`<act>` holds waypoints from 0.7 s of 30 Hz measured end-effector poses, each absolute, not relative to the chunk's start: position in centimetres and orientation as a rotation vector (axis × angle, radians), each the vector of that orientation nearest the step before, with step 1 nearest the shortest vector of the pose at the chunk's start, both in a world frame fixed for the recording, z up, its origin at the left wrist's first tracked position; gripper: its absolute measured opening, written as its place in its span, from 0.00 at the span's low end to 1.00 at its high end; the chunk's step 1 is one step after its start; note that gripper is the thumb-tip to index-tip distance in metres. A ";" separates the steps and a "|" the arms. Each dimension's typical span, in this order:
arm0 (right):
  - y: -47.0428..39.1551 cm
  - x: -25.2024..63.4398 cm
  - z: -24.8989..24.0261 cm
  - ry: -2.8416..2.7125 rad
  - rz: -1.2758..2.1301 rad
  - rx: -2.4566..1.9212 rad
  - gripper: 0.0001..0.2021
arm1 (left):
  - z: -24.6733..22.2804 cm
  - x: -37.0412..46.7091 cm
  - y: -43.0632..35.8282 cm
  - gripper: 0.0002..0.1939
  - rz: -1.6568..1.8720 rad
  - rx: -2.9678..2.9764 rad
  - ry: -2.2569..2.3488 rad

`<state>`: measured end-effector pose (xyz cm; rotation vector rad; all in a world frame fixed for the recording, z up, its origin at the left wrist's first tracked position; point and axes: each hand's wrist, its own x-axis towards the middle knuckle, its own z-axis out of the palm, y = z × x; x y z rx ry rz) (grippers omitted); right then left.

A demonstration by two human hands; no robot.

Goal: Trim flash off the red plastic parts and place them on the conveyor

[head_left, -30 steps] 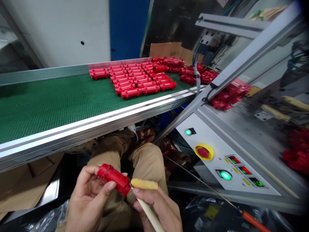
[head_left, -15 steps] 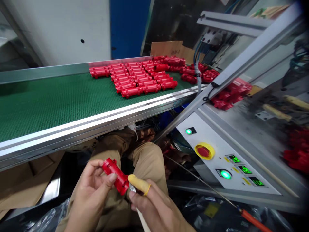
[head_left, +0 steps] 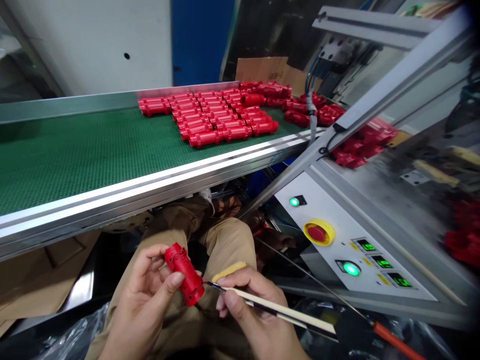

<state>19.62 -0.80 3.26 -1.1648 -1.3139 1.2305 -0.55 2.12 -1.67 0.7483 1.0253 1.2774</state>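
Above my lap, my left hand [head_left: 144,295] grips a red plastic tube-shaped part [head_left: 185,280] with ribbed, collared ends. The part tilts, its lower end toward my right hand [head_left: 258,305]. That hand is closed in a pen-like grip on a slim knife-like tool [head_left: 287,315] with a long cream and black handle. The tool's thin dark tip lies at the lower end of the red part; whether it touches is too fine to tell. A yellow finger cot [head_left: 229,271] covers my right index finger.
A green conveyor belt [head_left: 93,160] with a metal edge crosses ahead, carrying rows of similar red parts [head_left: 210,117]. More lie heaped at its right end. At right stands a machine with a control panel [head_left: 337,250], a stop button [head_left: 318,232] and an orange-handled rod [head_left: 393,340].
My left hand has turned the red part and shifted it slightly right. My right hand has swung the tool so its handle now points right, its tip still by the part's lower end.
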 end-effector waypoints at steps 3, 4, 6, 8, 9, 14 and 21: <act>-1.0 19.5 3.1 -1.392 1.131 -1.193 0.04 | -1.6 -0.6 2.0 0.18 1.270 0.768 1.033; -1.0 19.5 3.1 -1.413 1.106 -1.198 0.04 | -1.6 -0.7 2.0 0.18 1.266 0.772 1.034; -1.0 19.4 3.1 -1.444 1.064 -1.204 0.04 | -1.6 -0.7 1.9 0.17 1.266 0.770 1.040; -0.9 19.3 3.1 -1.459 1.044 -1.205 0.04 | -1.4 -0.7 2.0 0.17 1.271 0.767 1.047; -0.9 19.3 3.2 -1.462 1.037 -1.203 0.04 | -1.2 -0.7 2.0 0.16 1.273 0.767 1.045; -0.8 19.3 3.5 -1.490 0.997 -1.206 0.04 | -0.5 -0.3 2.0 0.16 1.304 0.723 1.060; -0.7 19.2 3.4 -1.553 0.942 -1.270 0.04 | -1.0 -0.7 2.1 0.17 1.297 0.751 1.061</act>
